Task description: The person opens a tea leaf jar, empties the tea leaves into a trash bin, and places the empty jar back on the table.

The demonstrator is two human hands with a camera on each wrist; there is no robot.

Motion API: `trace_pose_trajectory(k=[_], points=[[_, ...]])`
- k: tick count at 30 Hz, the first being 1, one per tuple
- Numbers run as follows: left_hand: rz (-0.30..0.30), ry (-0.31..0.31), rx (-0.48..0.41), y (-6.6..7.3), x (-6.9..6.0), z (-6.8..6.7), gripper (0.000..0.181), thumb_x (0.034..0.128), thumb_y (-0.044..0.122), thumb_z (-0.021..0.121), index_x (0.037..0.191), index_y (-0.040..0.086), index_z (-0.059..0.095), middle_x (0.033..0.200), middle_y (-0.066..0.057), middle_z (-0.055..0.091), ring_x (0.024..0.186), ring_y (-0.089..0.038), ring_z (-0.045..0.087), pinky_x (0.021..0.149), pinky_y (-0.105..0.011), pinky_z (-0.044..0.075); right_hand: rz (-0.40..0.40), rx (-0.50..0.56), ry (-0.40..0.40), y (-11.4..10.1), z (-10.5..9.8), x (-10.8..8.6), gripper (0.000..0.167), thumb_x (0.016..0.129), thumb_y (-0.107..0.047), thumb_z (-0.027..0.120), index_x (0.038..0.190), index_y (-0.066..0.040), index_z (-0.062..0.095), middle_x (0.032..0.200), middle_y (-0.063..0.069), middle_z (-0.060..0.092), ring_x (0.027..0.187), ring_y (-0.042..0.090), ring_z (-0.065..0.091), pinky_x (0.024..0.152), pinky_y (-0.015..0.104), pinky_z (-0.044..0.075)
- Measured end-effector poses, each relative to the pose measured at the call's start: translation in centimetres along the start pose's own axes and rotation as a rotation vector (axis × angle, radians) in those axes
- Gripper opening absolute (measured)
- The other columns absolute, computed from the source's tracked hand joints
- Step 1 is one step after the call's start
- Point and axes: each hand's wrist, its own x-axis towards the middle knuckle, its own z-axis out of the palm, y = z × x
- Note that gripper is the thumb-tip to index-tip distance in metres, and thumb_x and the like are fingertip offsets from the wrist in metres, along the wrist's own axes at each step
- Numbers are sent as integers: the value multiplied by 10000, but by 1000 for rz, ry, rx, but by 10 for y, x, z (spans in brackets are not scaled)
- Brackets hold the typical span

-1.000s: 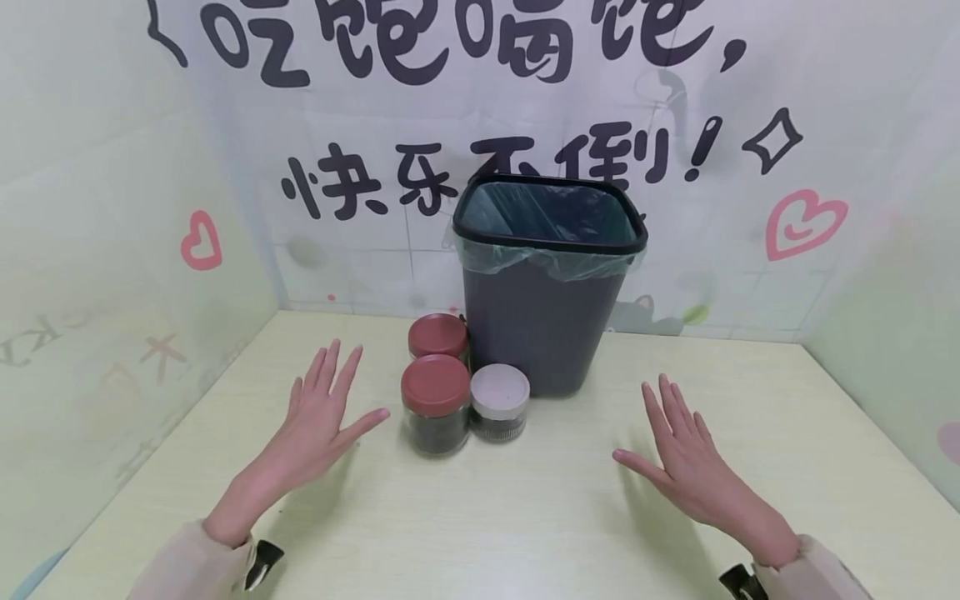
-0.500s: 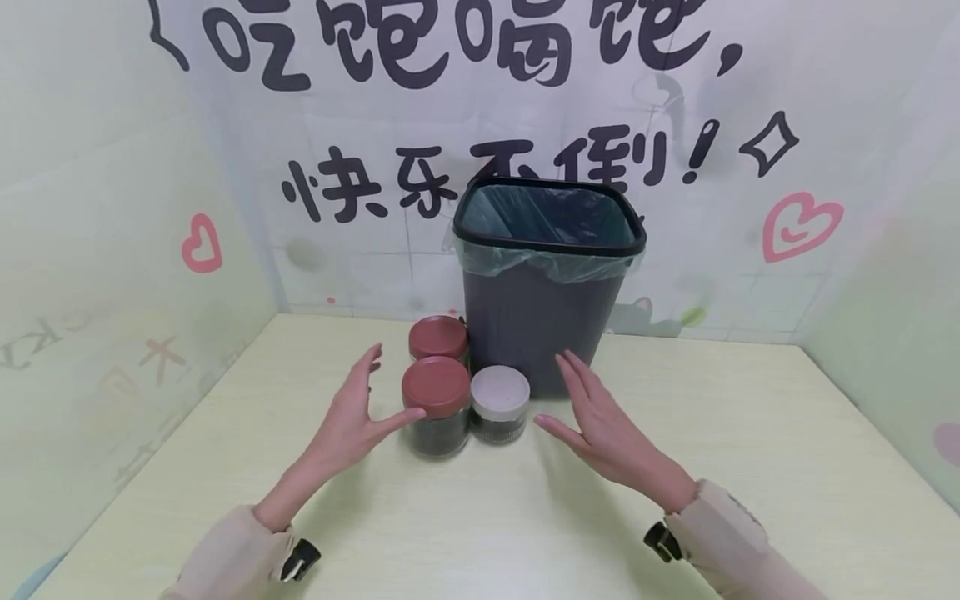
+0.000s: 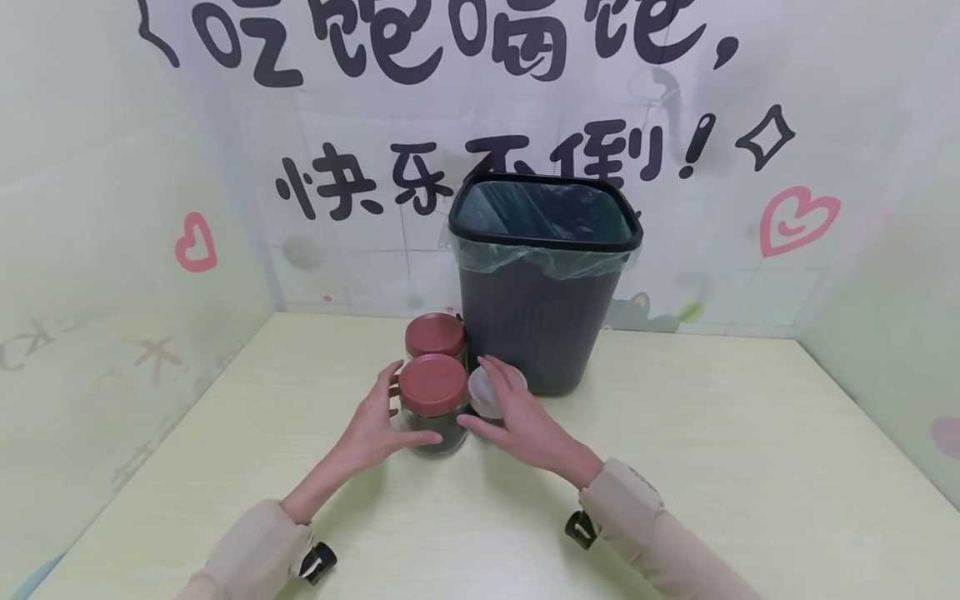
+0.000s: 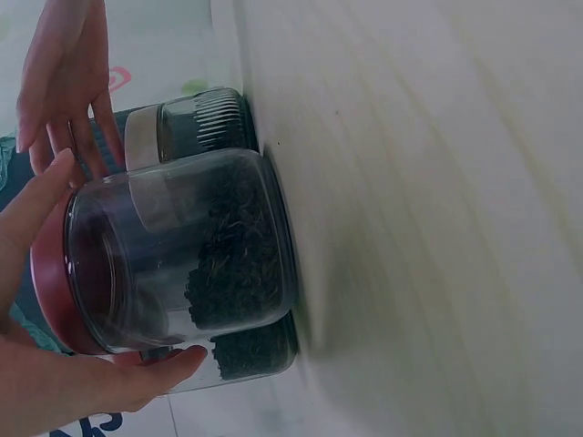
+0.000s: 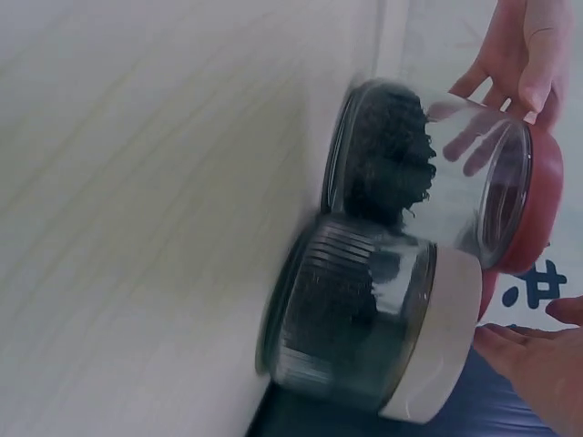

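Observation:
My left hand (image 3: pixel 371 433) reaches around a red-lidded glass jar (image 3: pixel 433 385), fingers at its left side and thumb across its front. Dark contents show through that jar (image 4: pixel 232 241) in the left wrist view; whether the hand (image 4: pixel 68 382) touches it, I cannot tell. Over a smaller pale-lidded jar (image 3: pixel 483 398) extends my right hand (image 3: pixel 528 425), its fingers covering part of the lid. In the right wrist view, fingertips of this hand (image 5: pixel 537 364) lie close beside the small jar's pale lid (image 5: pixel 442 337). Both jars stand upright and adjacent.
Another red-lidded jar (image 3: pixel 435 335) stands behind the front one. A dark bin (image 3: pixel 536 321) with a translucent liner rises behind the jars. Printed cloth walls (image 3: pixel 360 275) border the pale tabletop (image 3: pixel 697 433) at the back and sides.
Both hands have moved inward to the jars, the left one rightward and the right one leftward. The jars and bin have stayed in place.

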Motion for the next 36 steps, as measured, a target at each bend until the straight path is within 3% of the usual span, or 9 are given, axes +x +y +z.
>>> trace_pose_trajectory(k=[9, 16, 22, 28, 36], points=[[16, 17, -36, -4, 3, 5, 940, 633, 176, 804, 1329, -27, 207, 1270, -209, 422, 1135, -342, 436, 855, -500, 425, -74, 121, -34, -9, 17, 22, 841, 804, -365, 635, 1404, -13, 161, 1428, 93, 259, 1296, 195, 267, 1013, 392, 312], [-22, 31, -18, -6, 7, 6, 877, 655, 136, 786, 1293, -33, 208, 1260, -236, 433, 1133, -345, 447, 873, -481, 417, -88, 132, -22, -10, 25, 27, 818, 808, -350, 635, 1401, -21, 177, 1395, 115, 308, 1261, 216, 325, 982, 394, 352], [-2, 41, -18, -7, 9, 7, 862, 642, 115, 791, 1267, -42, 218, 1238, -246, 448, 1107, -347, 465, 856, -469, 427, -116, 116, -2, -8, 26, 26, 780, 809, -321, 640, 1389, -27, 209, 1351, 110, 357, 1225, 207, 361, 970, 381, 365], [-11, 6, -18, -7, 4, 7, 880, 630, 137, 801, 1282, -38, 236, 1243, -234, 443, 1107, -347, 462, 844, -480, 439, -129, 104, 11, -9, 25, 17, 793, 787, -304, 667, 1375, 2, 232, 1305, 122, 383, 1190, 205, 390, 954, 370, 383], [3, -81, -28, -4, -3, 7, 849, 619, 186, 810, 1277, -31, 319, 1224, -202, 470, 1069, -334, 481, 814, -479, 457, -64, 119, -7, -13, 23, 6, 843, 753, -362, 689, 1382, -28, 239, 1314, 89, 355, 1182, 175, 386, 950, 349, 388]])
